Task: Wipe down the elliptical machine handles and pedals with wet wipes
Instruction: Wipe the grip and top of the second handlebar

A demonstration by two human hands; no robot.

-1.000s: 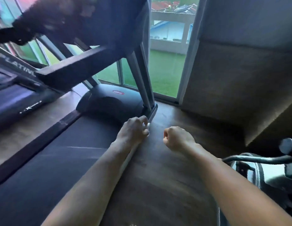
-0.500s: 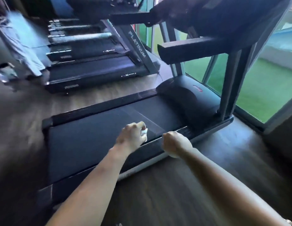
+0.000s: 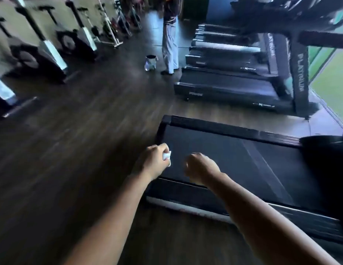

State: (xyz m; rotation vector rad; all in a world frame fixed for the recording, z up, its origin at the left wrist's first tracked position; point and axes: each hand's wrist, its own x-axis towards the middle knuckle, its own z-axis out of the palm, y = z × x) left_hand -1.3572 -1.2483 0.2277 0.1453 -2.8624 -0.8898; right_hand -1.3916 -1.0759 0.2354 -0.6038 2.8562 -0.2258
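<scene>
My left hand (image 3: 154, 159) is held out in front of me, fingers closed around a small crumpled white wet wipe (image 3: 167, 156). Beside it to the right, my right hand (image 3: 200, 168) is a closed fist with nothing visible in it. Both hands hover above the rear end of a black treadmill deck (image 3: 233, 159), not touching it. No elliptical machine shows in this blurred view.
More treadmills (image 3: 228, 87) stand in a row at the right by a window. A person in light trousers (image 3: 169, 44) stands beside a small bucket (image 3: 150, 62) on the dark wooden floor (image 3: 71, 150). Exercise bikes (image 3: 52, 44) line the far left.
The view has swung left from the window and treadmill front to the room behind. My hands keep the same pose, the left still closed on the wipe.
</scene>
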